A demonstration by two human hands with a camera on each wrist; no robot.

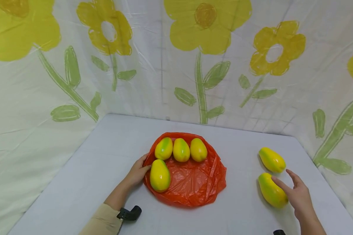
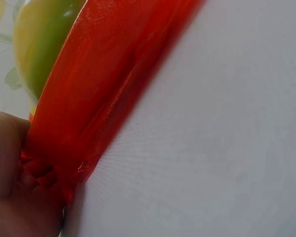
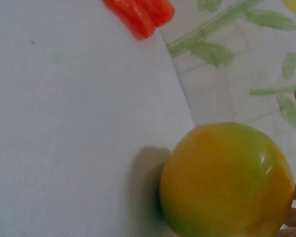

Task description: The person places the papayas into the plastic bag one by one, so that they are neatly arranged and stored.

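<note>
A red plastic bag [image 1: 191, 182] lies spread on the table with its rim turned up. Inside it, three yellow-green papayas [image 1: 181, 150] line the far side and another papaya [image 1: 160, 175] sits at the left. My left hand [image 1: 138, 171] pinches the bag's left edge; in the left wrist view the thumb [image 2: 5, 148] is over the rim, with fingers behind the red film. At the right, my right hand [image 1: 301, 195] is spread beside the nearer loose papaya [image 1: 272, 191], its thumb overlapping the fruit. A second loose papaya [image 1: 272, 160] lies just beyond.
The white-covered table [image 1: 105, 156] meets a white cloth backdrop [image 1: 147, 75] printed with yellow flowers along its back edge. A black wrist device [image 1: 130, 213] is on the left forearm, close over the table.
</note>
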